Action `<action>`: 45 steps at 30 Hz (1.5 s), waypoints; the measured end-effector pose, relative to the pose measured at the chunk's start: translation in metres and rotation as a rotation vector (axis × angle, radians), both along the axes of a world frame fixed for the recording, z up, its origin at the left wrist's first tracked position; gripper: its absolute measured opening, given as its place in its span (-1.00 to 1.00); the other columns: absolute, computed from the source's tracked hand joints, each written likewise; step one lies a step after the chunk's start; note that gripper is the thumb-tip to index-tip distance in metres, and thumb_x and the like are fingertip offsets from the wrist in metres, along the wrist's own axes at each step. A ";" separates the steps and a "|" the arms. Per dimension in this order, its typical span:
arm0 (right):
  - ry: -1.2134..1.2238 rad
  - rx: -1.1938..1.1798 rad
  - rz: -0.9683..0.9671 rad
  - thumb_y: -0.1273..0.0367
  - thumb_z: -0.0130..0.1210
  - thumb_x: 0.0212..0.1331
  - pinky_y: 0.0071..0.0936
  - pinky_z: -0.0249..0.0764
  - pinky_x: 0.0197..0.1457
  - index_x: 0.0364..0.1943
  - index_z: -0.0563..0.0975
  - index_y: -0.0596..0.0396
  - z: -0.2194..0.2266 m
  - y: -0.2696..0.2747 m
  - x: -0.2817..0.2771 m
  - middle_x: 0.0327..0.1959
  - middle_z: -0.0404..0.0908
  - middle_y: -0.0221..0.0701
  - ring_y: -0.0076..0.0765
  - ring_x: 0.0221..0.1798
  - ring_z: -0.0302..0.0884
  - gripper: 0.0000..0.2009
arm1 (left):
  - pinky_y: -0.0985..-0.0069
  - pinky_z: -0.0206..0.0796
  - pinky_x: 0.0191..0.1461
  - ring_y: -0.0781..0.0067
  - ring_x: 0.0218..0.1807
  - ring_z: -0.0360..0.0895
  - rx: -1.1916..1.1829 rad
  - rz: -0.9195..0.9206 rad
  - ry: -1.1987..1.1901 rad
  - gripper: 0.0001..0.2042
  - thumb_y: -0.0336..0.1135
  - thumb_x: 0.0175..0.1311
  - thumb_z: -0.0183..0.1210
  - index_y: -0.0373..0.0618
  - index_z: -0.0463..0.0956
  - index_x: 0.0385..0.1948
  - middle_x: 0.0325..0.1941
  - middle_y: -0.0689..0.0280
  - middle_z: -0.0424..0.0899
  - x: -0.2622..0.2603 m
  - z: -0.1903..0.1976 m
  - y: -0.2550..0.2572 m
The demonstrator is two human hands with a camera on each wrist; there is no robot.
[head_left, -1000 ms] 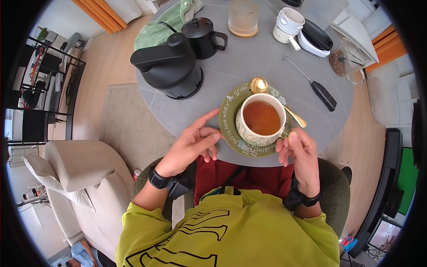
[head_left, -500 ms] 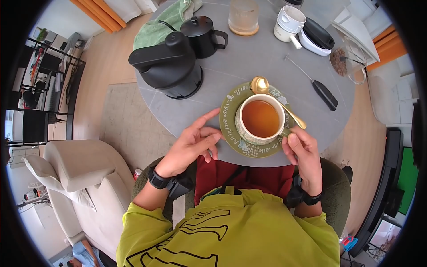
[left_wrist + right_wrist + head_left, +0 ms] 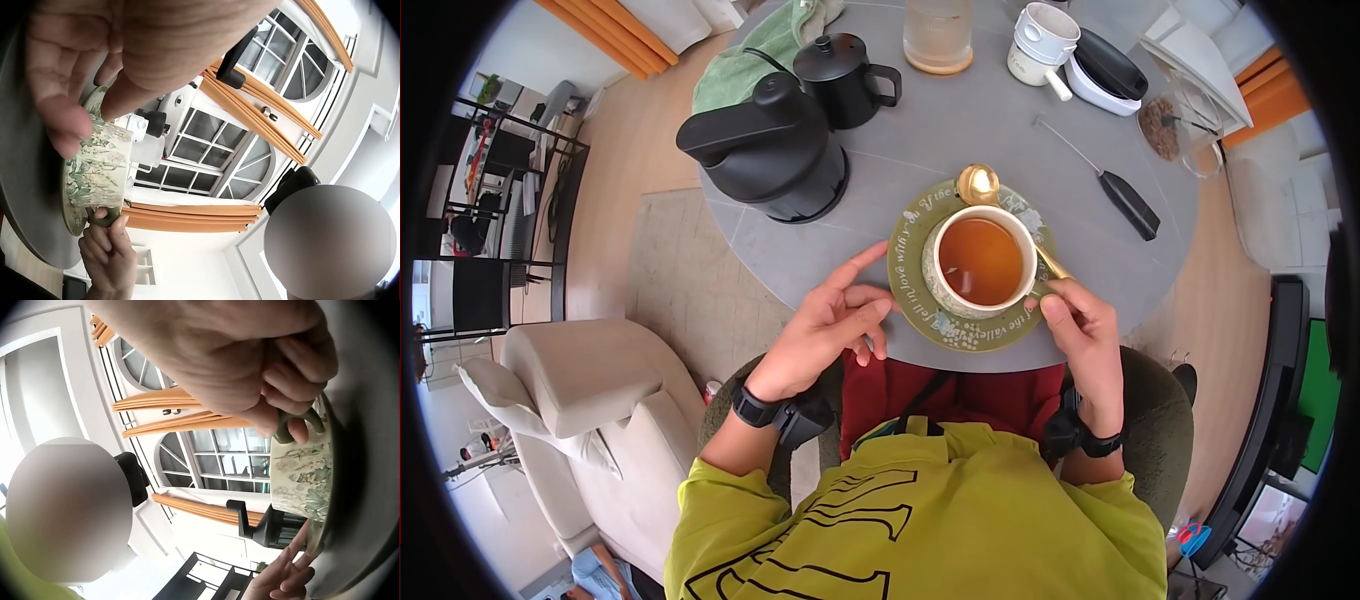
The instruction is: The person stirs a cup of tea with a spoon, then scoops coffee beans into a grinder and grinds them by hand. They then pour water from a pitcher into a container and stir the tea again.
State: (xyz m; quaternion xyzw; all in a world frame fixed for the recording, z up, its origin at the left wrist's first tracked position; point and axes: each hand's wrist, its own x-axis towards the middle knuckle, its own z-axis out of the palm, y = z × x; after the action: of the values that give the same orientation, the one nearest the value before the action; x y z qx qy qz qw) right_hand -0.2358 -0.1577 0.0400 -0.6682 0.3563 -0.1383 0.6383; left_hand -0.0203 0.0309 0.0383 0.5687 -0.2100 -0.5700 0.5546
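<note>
A cream floral cup [image 3: 941, 290] of amber tea stands on a green saucer [image 3: 908, 285] with white lettering. My right hand [image 3: 1082, 322] grips the cup's green handle [image 3: 285, 430], a finger through its loop in the right wrist view. By the saucer's left rim is my left hand [image 3: 825, 325], its index finger stretched to the edge and the other fingers loosely bent, holding nothing. A gold spoon [image 3: 978, 185] lies across the saucer behind the cup, its handle running to the right. The left wrist view shows the cup's patterned side [image 3: 100, 169] beyond the left fingers.
On the round grey table [image 3: 870, 220] stand a black kettle [image 3: 775, 150] and a black lidded pot [image 3: 835, 80] at left. Farther back are a ribbed glass [image 3: 938, 35] and white cups [image 3: 1045, 35]. A black-handled frother [image 3: 1130, 205] lies at right.
My right fingers have shifted on the handle, and the lower ones have drawn in under the hand. The tea surface has moved a little in the cup. My left hand has stayed by the saucer.
</note>
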 end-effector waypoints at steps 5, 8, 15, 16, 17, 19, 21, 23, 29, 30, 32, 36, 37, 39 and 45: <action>-0.016 -0.316 -0.003 0.46 0.07 0.24 -0.67 0.15 -0.43 -0.12 0.51 0.15 0.017 -0.004 -0.008 -0.60 0.27 -0.60 -0.70 -0.52 0.17 -0.83 | 0.74 0.33 -0.44 0.61 -0.43 0.54 0.003 -0.005 -0.005 -0.41 -0.40 0.37 0.01 -0.06 -0.03 0.40 -0.12 0.26 0.57 0.000 0.001 0.000; 0.008 -0.410 -0.240 0.49 0.06 0.23 -0.67 0.13 -0.46 -0.07 0.48 0.14 0.017 -0.011 -0.004 -0.63 0.23 -0.61 -0.69 -0.54 0.14 -0.80 | 0.74 0.33 -0.44 0.61 -0.43 0.54 0.005 -0.005 -0.011 -0.41 -0.41 0.37 0.01 -0.06 -0.03 0.40 -0.13 0.27 0.57 -0.001 0.001 0.001; 0.142 -0.463 -0.074 0.44 0.15 0.18 -0.62 0.29 -0.48 -0.13 0.53 0.15 -0.005 -0.019 0.003 -0.60 0.50 -0.44 -0.62 -0.52 0.41 -0.81 | 0.73 0.34 -0.46 0.57 -0.45 0.53 0.007 -0.001 -0.044 -0.42 -0.38 0.37 0.00 -0.11 -0.03 0.39 -0.10 0.21 0.58 -0.002 0.002 0.001; 0.168 -0.428 -0.071 0.44 0.15 0.18 -0.61 0.29 -0.47 -0.12 0.53 0.15 -0.003 -0.019 0.005 -0.63 0.48 -0.45 -0.62 -0.53 0.41 -0.80 | 0.73 0.34 -0.46 0.57 -0.45 0.53 0.008 -0.002 -0.045 -0.42 -0.38 0.37 0.00 -0.11 -0.03 0.39 -0.10 0.21 0.58 -0.002 0.002 0.001; 0.168 -0.429 -0.072 0.44 0.15 0.18 -0.61 0.29 -0.47 -0.12 0.53 0.15 -0.003 -0.019 0.005 -0.63 0.48 -0.45 -0.62 -0.53 0.41 -0.80 | 0.73 0.34 -0.46 0.57 -0.45 0.53 0.008 -0.003 -0.046 -0.42 -0.38 0.37 0.00 -0.11 -0.03 0.39 -0.10 0.21 0.58 -0.002 0.002 0.001; 0.168 -0.439 -0.064 0.44 0.15 0.17 -0.61 0.30 -0.47 -0.11 0.53 0.16 -0.004 -0.021 0.005 -0.64 0.48 -0.45 -0.61 -0.53 0.44 -0.79 | 0.73 0.33 -0.46 0.57 -0.45 0.53 0.010 -0.007 -0.047 -0.42 -0.39 0.37 0.00 -0.10 -0.02 0.39 -0.10 0.22 0.58 -0.002 0.003 0.000; 0.148 -0.431 -0.063 0.44 0.15 0.17 -0.61 0.30 -0.47 -0.11 0.53 0.16 -0.008 -0.022 0.006 -0.64 0.50 -0.45 -0.61 -0.53 0.45 -0.79 | 0.72 0.35 -0.46 0.56 -0.46 0.53 0.013 -0.003 -0.044 -0.42 -0.40 0.37 -0.01 -0.10 -0.02 0.39 -0.10 0.21 0.58 -0.002 0.003 0.001; 0.134 -0.429 -0.074 0.44 0.15 0.18 -0.61 0.31 -0.47 -0.10 0.53 0.16 -0.009 -0.023 0.006 -0.63 0.51 -0.44 -0.61 -0.53 0.45 -0.78 | 0.71 0.36 -0.47 0.55 -0.47 0.53 0.009 -0.011 -0.039 -0.43 -0.41 0.36 -0.01 -0.10 -0.01 0.39 -0.10 0.20 0.58 -0.002 0.002 0.000; 0.068 -0.260 -0.023 0.39 0.08 0.25 -0.57 0.40 -0.44 -0.02 0.50 0.25 -0.015 -0.029 0.008 -0.56 0.58 -0.34 -0.56 -0.55 0.48 -0.72 | 0.65 0.45 -0.41 0.48 -0.42 0.59 0.052 -0.034 -0.003 -0.34 -0.43 0.37 -0.01 -0.05 -0.19 0.43 -0.18 0.18 0.57 -0.011 0.005 -0.002; 0.062 -0.236 -0.006 0.38 0.07 0.26 -0.56 0.42 -0.43 -0.01 0.49 0.27 -0.014 -0.029 0.009 -0.55 0.59 -0.33 -0.55 -0.55 0.49 -0.71 | 0.63 0.47 -0.40 0.46 -0.42 0.60 0.048 -0.021 -0.006 -0.32 -0.43 0.37 -0.01 -0.06 -0.23 0.43 -0.23 0.19 0.57 -0.013 0.005 -0.003; 0.050 -0.211 0.010 0.37 0.05 0.28 -0.55 0.43 -0.42 0.00 0.48 0.29 -0.012 -0.029 0.010 -0.54 0.59 -0.32 -0.54 -0.55 0.49 -0.70 | 0.61 0.48 -0.39 0.44 -0.41 0.61 0.045 -0.009 -0.015 -0.31 -0.43 0.37 0.00 -0.07 -0.26 0.43 -0.28 0.20 0.57 -0.015 0.007 -0.006; 0.023 -0.241 0.051 0.36 0.02 0.29 -0.54 0.43 -0.43 -0.01 0.48 0.30 -0.008 -0.033 0.013 -0.55 0.59 -0.32 -0.52 -0.55 0.50 -0.71 | 0.60 0.46 -0.41 0.44 -0.44 0.59 0.034 0.042 -0.041 -0.32 -0.42 0.35 0.02 -0.10 -0.21 0.42 -0.39 0.25 0.54 -0.014 0.007 -0.011; 0.007 -0.242 0.061 0.35 0.02 0.30 -0.54 0.43 -0.43 -0.02 0.48 0.31 -0.008 -0.034 0.014 -0.55 0.59 -0.31 -0.52 -0.56 0.51 -0.70 | 0.60 0.44 -0.42 0.45 -0.45 0.59 0.026 0.050 -0.040 -0.32 -0.42 0.35 0.03 -0.11 -0.19 0.42 -0.40 0.25 0.53 -0.012 0.005 -0.012; 0.001 -0.259 0.078 0.35 0.01 0.30 -0.54 0.44 -0.43 -0.02 0.48 0.31 -0.012 -0.041 0.017 -0.55 0.59 -0.31 -0.51 -0.56 0.52 -0.70 | 0.60 0.43 -0.44 0.46 -0.46 0.58 0.011 0.064 -0.053 -0.32 -0.42 0.34 0.04 -0.12 -0.17 0.42 -0.41 0.25 0.53 -0.009 0.003 -0.017; -0.015 -0.283 0.117 0.32 0.01 0.29 -0.52 0.46 -0.42 -0.04 0.48 0.34 -0.012 -0.066 0.031 -0.54 0.60 -0.28 -0.48 -0.55 0.55 -0.69 | 0.63 0.37 -0.47 0.50 -0.50 0.56 0.019 0.097 -0.098 -0.32 -0.37 0.33 0.07 -0.15 -0.14 0.41 -0.43 0.27 0.54 -0.002 0.005 -0.043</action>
State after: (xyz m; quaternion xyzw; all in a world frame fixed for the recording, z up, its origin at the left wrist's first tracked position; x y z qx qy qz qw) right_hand -0.2052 -0.2235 0.0276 -0.7701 0.2889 -0.1543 0.5474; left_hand -0.0222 -0.0123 0.0430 0.6107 -0.2038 -0.5158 0.5652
